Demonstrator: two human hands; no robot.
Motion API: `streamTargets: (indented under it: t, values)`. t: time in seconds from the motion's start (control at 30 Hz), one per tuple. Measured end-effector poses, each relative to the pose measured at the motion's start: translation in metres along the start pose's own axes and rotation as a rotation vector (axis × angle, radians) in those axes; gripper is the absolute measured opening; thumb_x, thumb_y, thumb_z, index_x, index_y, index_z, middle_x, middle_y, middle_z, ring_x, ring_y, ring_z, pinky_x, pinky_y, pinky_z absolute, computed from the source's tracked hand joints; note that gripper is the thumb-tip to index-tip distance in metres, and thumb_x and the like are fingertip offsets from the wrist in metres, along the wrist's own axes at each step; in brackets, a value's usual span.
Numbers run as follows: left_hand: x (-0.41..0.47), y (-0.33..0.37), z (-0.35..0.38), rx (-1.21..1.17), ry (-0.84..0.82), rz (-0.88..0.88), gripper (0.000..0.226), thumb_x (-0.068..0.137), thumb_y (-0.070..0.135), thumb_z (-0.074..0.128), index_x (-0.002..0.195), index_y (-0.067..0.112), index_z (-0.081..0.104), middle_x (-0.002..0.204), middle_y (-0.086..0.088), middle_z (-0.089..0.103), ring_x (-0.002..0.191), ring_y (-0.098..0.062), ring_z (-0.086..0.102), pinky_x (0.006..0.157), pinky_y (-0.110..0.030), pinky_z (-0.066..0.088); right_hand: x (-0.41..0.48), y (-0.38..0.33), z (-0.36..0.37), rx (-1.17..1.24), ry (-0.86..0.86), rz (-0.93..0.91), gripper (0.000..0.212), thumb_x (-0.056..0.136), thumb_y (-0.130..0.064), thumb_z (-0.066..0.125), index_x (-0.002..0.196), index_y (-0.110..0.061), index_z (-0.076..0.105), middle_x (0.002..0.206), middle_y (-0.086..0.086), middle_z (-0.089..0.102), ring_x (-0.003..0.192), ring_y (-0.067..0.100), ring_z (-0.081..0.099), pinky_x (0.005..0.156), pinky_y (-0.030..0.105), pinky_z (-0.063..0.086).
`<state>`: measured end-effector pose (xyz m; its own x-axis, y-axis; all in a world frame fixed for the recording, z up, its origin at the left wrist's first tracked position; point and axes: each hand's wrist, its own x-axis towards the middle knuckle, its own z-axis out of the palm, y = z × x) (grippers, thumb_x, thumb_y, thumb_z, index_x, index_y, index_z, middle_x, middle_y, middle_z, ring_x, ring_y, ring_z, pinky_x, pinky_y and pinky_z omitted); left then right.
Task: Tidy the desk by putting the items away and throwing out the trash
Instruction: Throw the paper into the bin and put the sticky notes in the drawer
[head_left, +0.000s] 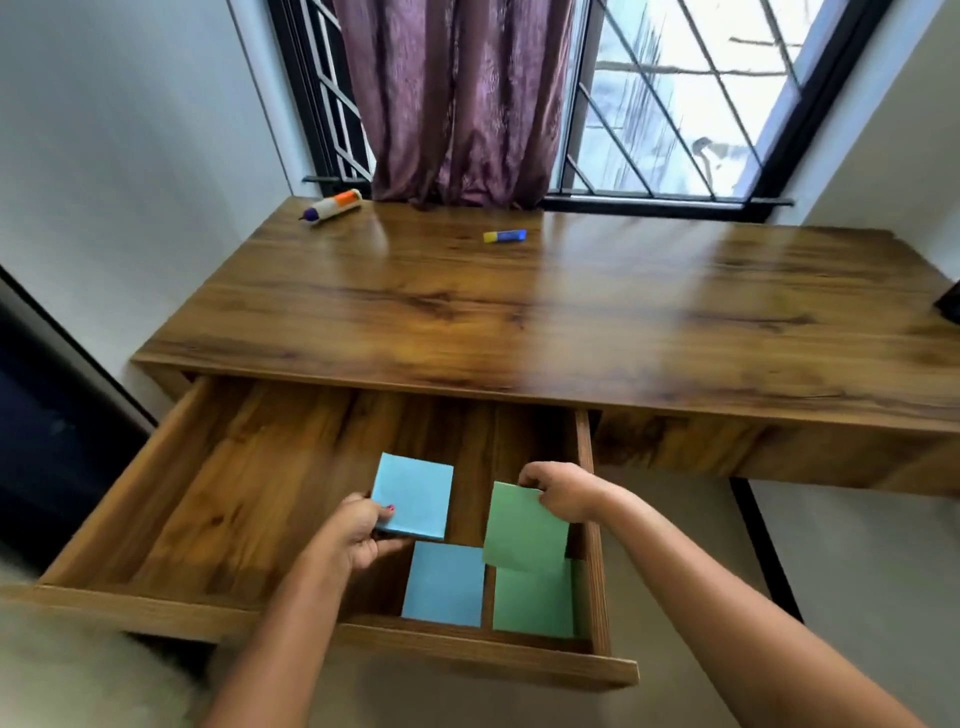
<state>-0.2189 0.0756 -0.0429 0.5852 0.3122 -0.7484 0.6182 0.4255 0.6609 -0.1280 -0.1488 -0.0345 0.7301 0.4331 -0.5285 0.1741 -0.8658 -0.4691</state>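
The desk drawer (156, 499) stands pulled open below the wooden desk (571, 312). My left hand (353, 530) pinches a blue paper pad (415, 493) by its lower left corner, held over the drawer. My right hand (561, 491) grips a green paper pad (524, 525) at its top edge, tilted above the drawer's right side. Inside the drawer lie a second blue pad (444, 584) and a second green pad (535, 603), side by side near the front. On the desk's far side rest a white glue bottle (332, 206) and a yellow and blue glue stick (505, 236).
A purple curtain (457, 104) hangs over the barred window (675, 93) behind the desk. A dark object (950, 306) pokes in at the desk's right edge. The drawer's left half shows bare wood. A pale fluffy thing (78, 675) lies at the bottom left.
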Motion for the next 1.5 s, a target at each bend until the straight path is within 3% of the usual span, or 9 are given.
streamTargets:
  t: [0.17,0.43,0.63,0.97,1.1,1.23,1.3,1.43,1.5]
  values:
    - [0.015,-0.008,-0.001,0.011,-0.010,-0.053,0.035,0.093,-0.011,0.039,0.127,-0.002,0.040,0.131,-0.027,0.049,0.117,-0.044,0.052,0.081,-0.054,0.048,0.005,-0.016,0.023,-0.393,-0.083,0.051,0.061,0.090,0.009,0.036,0.144,-0.020,0.034,0.146,0.008,0.042,0.138,0.029,0.033,0.114,0.051,0.016]
    - [0.018,-0.013,-0.003,0.005,-0.023,-0.081,0.025,0.094,-0.010,0.038,0.117,0.000,0.041,0.124,-0.027,0.050,0.119,-0.043,0.051,0.084,-0.054,0.048,0.011,-0.013,0.043,-0.680,-0.195,0.139,0.059,0.093,0.003,0.037,0.148,-0.015,0.028,0.152,0.009,0.035,0.144,0.033,0.021,0.110,0.065,-0.009]
    - [0.020,-0.022,0.001,0.016,-0.023,-0.098,0.030,0.095,-0.012,0.035,0.122,-0.001,0.042,0.132,-0.028,0.047,0.122,-0.044,0.048,0.097,-0.058,0.043,0.007,-0.003,0.059,-0.826,-0.098,0.124,0.031,0.094,-0.008,0.047,0.123,-0.010,0.057,0.122,0.008,0.062,0.128,0.033,0.045,0.110,0.063,-0.010]
    - [0.014,-0.035,0.002,0.056,-0.057,-0.157,0.034,0.095,-0.009,0.038,0.129,-0.003,0.039,0.123,-0.026,0.049,0.120,-0.042,0.050,0.091,-0.055,0.047,-0.001,0.000,0.076,-0.939,0.076,-0.019,0.037,0.095,-0.013,0.051,0.132,-0.010,0.050,0.103,0.005,0.069,0.109,0.029,0.060,0.114,0.057,-0.007]
    - [0.013,-0.038,0.001,0.068,-0.088,-0.179,0.031,0.095,-0.008,0.041,0.125,-0.003,0.040,0.102,-0.021,0.052,0.118,-0.041,0.052,0.087,-0.052,0.048,-0.006,-0.008,0.072,-0.784,0.137,-0.021,0.033,0.093,-0.008,0.050,0.126,-0.010,0.052,0.107,0.008,0.068,0.114,0.030,0.058,0.117,0.055,0.002]
    - [0.013,-0.039,0.002,0.073,-0.153,-0.170,0.029,0.094,-0.008,0.043,0.121,0.001,0.043,0.102,-0.020,0.054,0.107,-0.039,0.055,0.082,-0.050,0.051,0.005,-0.026,0.072,0.142,0.203,0.062,0.036,0.097,-0.011,0.047,0.133,-0.013,0.047,0.127,0.009,0.059,0.118,0.026,0.056,0.105,0.042,0.042]
    - [0.015,-0.041,0.001,0.135,-0.170,-0.147,0.030,0.092,-0.008,0.046,0.120,0.003,0.045,0.101,-0.019,0.054,0.099,-0.036,0.056,0.075,-0.047,0.054,0.010,-0.031,0.075,0.419,0.208,0.075,0.040,0.097,-0.009,0.049,0.137,-0.014,0.046,0.135,0.009,0.053,0.122,0.024,0.054,0.097,0.034,0.050]
    - [0.024,-0.050,-0.005,0.378,-0.116,-0.028,0.035,0.088,-0.008,0.053,0.119,0.006,0.047,0.104,-0.017,0.058,0.090,-0.030,0.057,0.059,-0.036,0.053,0.011,-0.030,0.080,0.454,0.245,0.094,0.034,0.092,0.003,0.053,0.122,-0.013,0.057,0.117,0.010,0.060,0.101,0.021,0.064,0.081,0.027,0.057]
    - [0.029,-0.055,-0.007,0.559,-0.062,0.058,0.028,0.087,-0.008,0.055,0.111,0.006,0.052,0.111,-0.018,0.062,0.091,-0.028,0.058,0.064,-0.033,0.051,0.013,-0.027,0.084,0.418,0.253,0.098,0.030,0.091,0.004,0.054,0.114,-0.013,0.060,0.113,0.010,0.062,0.098,0.020,0.064,0.080,0.027,0.057]
